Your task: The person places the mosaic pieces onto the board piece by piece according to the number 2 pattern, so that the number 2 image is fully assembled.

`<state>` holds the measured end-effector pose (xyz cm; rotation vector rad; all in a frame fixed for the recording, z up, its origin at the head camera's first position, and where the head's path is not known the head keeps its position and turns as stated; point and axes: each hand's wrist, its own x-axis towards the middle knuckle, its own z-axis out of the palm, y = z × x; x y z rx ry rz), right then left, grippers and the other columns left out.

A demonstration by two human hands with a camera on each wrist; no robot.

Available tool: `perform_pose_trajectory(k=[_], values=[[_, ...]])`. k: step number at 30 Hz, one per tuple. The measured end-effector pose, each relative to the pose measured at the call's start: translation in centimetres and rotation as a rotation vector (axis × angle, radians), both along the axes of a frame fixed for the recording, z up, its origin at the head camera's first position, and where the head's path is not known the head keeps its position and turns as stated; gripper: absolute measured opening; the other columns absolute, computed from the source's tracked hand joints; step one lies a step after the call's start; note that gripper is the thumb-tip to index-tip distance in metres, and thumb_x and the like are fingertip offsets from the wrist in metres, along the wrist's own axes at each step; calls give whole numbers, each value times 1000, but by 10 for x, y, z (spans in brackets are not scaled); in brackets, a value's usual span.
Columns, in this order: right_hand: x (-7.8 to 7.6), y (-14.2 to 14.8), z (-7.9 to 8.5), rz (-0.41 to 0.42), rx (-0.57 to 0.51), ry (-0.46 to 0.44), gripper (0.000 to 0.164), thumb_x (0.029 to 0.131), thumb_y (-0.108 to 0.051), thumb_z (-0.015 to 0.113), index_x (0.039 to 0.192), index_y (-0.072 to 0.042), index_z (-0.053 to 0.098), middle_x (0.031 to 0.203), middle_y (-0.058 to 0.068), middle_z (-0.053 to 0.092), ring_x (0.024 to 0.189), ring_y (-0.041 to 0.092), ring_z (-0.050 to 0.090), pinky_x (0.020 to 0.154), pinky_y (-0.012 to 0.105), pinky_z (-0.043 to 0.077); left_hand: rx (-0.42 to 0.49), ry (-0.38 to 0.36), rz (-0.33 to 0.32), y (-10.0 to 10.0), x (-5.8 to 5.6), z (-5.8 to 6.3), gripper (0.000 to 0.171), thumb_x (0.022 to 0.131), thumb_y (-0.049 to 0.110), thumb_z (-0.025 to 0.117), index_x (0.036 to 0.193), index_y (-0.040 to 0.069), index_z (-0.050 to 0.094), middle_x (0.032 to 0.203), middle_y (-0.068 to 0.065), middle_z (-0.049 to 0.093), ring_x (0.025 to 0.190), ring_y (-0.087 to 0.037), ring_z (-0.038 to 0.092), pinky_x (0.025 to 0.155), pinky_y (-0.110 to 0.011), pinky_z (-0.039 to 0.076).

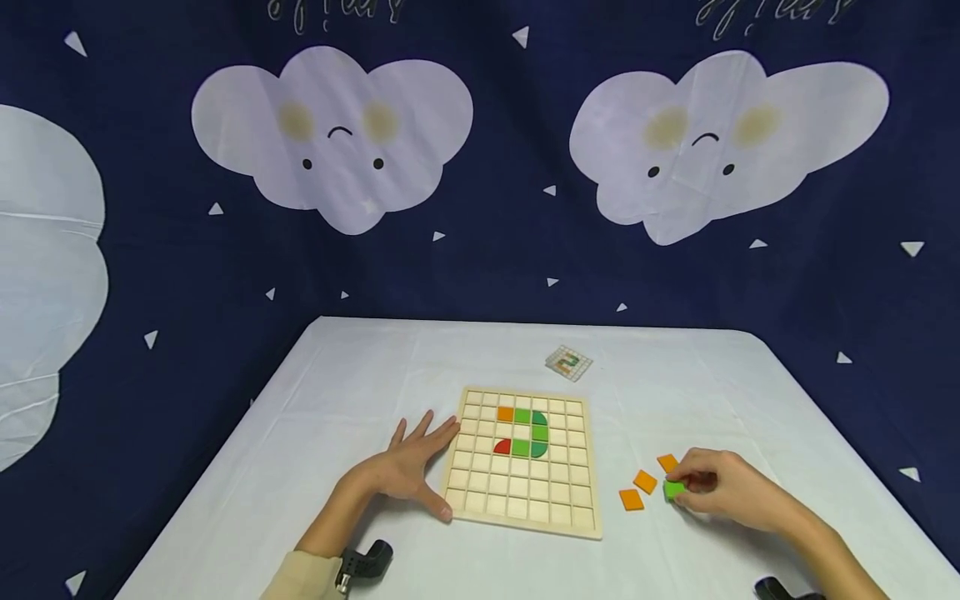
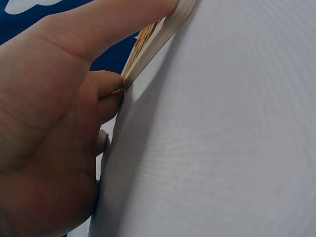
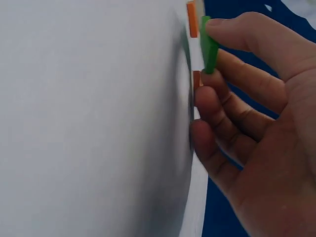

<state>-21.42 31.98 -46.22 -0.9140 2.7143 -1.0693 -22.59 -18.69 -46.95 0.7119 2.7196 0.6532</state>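
Observation:
My left hand (image 1: 408,468) is spread out at the left side of a wooden grid board (image 1: 525,525), its thumb and forefinger touching the edge. In the left wrist view the thumb lies along the board's pale rim (image 2: 163,42). On the grid, an orange square (image 1: 506,414), green squares, dark green quarter-rounds and a red quarter-round (image 1: 502,447) form a curved figure. To the right of the board, my right hand (image 1: 723,490) pinches a green square tile (image 3: 209,47) between thumb and fingers, tilted up close over the table.
Three orange square tiles (image 1: 645,482) lie on the white cloth between the board and my right hand. A small stack of pattern cards (image 1: 569,363) sits behind the board. A dark blue curtain (image 1: 510,267) with clouds hangs beyond the table's back edge.

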Motion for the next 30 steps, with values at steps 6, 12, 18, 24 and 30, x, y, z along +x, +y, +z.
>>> perform_pose_trajectory(k=[6,12,18,24,30], values=[[-12,-13,1,-10,51,-5,19,81,-24,79,99,-21,73,83,-12,61,73,11,56,62,22,47,1,0,-5,1,0,0,135,47,72,80,155,17,19,160,2,12,145,-30,-6,110,-57,-13],[-21,-29,3,-31,84,-24,18,80,-25,79,97,-21,73,79,-11,59,71,9,53,59,24,46,10,10,-19,2,1,0,135,48,71,80,155,16,19,160,1,12,145,-31,-6,110,-58,-13],[-27,-50,3,-39,96,-26,21,80,-33,79,96,-21,74,75,-10,57,69,9,52,58,25,45,14,-1,-13,0,2,0,135,47,71,81,155,16,20,160,1,12,145,-31,-6,110,-58,-13],[-29,-70,5,-30,90,-42,18,80,-30,79,96,-23,74,77,-10,58,70,9,52,57,25,47,4,1,-9,0,1,1,135,47,72,80,155,16,19,160,1,12,145,-31,-6,110,-57,-13],[-30,-85,8,13,58,-37,20,80,-30,78,98,-22,74,81,-10,60,70,10,53,59,25,48,12,8,-15,1,2,2,135,48,71,80,155,15,20,160,1,12,145,-32,-5,110,-58,-13]])
